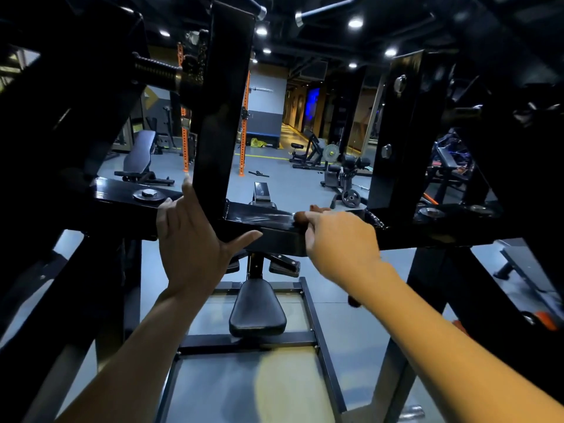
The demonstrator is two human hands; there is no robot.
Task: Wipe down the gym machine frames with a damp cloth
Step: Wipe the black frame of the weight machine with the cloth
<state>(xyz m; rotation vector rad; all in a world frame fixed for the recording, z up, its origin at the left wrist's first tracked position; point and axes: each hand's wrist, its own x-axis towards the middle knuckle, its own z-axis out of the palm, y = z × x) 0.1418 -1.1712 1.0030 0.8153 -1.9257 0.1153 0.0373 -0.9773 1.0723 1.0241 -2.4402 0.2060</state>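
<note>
Dim gym floor stretches behind a black machine frame whose crossbar runs level across the middle of the view. On that crossbar, right of centre, the right hand lies knuckles-up, its grip closed over a small brown wad, apparently the cloth, which it presses onto the bar's top face. Only a rounded bit of the cloth shows, sticking out past the fingers on the side toward the upright; a wet-looking sheen streaks the bar between cloth and upright. The left hand is on the crossbar too, left of the cloth, at the foot of the upright. Its grip is apart and holds nothing: the thumb splays along the bar's front face toward the cloth, one finger points up alongside the upright's edge, and the other fingers curl over the bar's top. Left of that hand a bolt sits on the crossbar. A second upright rises from the crossbar right of the right hand. Below the crossbar, between the two forearms, is a black padded seat. Beyond the crossbar stand a bench and orange rack posts.
</note>
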